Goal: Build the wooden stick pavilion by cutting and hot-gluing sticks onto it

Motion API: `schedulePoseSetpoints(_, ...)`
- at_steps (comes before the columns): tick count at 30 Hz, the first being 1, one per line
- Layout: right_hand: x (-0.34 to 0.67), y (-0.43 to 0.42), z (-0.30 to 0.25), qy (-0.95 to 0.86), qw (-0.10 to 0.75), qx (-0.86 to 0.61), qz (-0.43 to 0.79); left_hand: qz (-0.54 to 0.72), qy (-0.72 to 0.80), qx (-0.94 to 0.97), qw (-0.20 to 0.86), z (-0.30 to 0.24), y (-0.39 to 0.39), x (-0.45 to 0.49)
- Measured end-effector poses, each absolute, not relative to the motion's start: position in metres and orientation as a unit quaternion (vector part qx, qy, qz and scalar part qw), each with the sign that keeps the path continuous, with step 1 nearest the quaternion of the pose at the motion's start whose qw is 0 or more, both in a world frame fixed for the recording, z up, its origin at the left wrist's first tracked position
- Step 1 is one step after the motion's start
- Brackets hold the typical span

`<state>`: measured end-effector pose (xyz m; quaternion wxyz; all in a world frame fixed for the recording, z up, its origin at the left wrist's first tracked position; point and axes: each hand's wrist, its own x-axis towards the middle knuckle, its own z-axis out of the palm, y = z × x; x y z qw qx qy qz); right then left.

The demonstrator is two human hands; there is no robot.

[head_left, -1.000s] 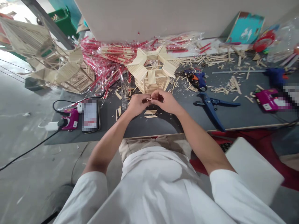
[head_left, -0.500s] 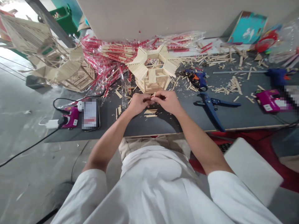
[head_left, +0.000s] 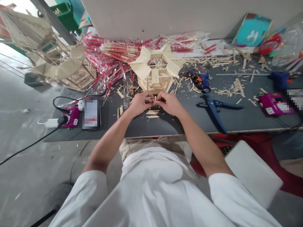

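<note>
My left hand [head_left: 140,103] and my right hand [head_left: 169,104] meet above the dark tabletop, their fingertips pinching a short wooden stick [head_left: 155,99]. Much of the stick is hidden by my fingers. Just below my hands lies a small stack of wooden sticks [head_left: 152,114]. Directly beyond my fingers stands a hexagonal model of glued wooden sticks [head_left: 156,72], and my hands do not appear to touch it.
Chopsticks in red-printed plastic wrappers [head_left: 106,60] heap behind the model. Right of my hands lie blue pliers [head_left: 214,112], a glue gun [head_left: 200,80] and scattered stick pieces [head_left: 233,88]. A phone [head_left: 91,114] with blurred content lies at left.
The short stick has turned from lying nearly level to a more upright angle between my fingertips. The whole view has shifted slightly.
</note>
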<state>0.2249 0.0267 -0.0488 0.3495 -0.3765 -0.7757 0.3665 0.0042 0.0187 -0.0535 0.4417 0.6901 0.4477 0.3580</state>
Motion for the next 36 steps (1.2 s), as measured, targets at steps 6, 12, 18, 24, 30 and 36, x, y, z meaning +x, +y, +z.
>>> schedulePoseSetpoints(6, 0.2242, 0.0270, -0.0510, -0.748, 0.361, -0.368, 0.417, 0.335, 0.469, 0.720, 0.387, -0.0460, 0.0173, 0.0052)
schedulePoseSetpoints(12, 0.2248, 0.0280, -0.0546, -0.742, 0.362, -0.365, 0.430, 0.343, 0.462, 0.711, 0.403, -0.0466, 0.0168, 0.0051)
schedulePoseSetpoints(18, 0.2244, 0.0284, -0.0561, -0.733, 0.358, -0.368, 0.447, 0.334, 0.463, 0.715, 0.402, -0.0474, 0.0165, 0.0039)
schedulePoseSetpoints(24, 0.2220, 0.0304, -0.0566, -0.713, 0.372, -0.354, 0.477, 0.320, 0.464, 0.746, 0.354, -0.0452, 0.0172, 0.0028)
schedulePoseSetpoints(30, 0.2237, 0.0301, -0.0534, -0.734, 0.354, -0.358, 0.456, 0.318, 0.464, 0.752, 0.344, -0.0442, 0.0175, 0.0020)
schedulePoseSetpoints(36, 0.2252, 0.0311, -0.0486, -0.768, 0.369, -0.388, 0.352, 0.321, 0.472, 0.740, 0.355, -0.0440, 0.0168, 0.0023)
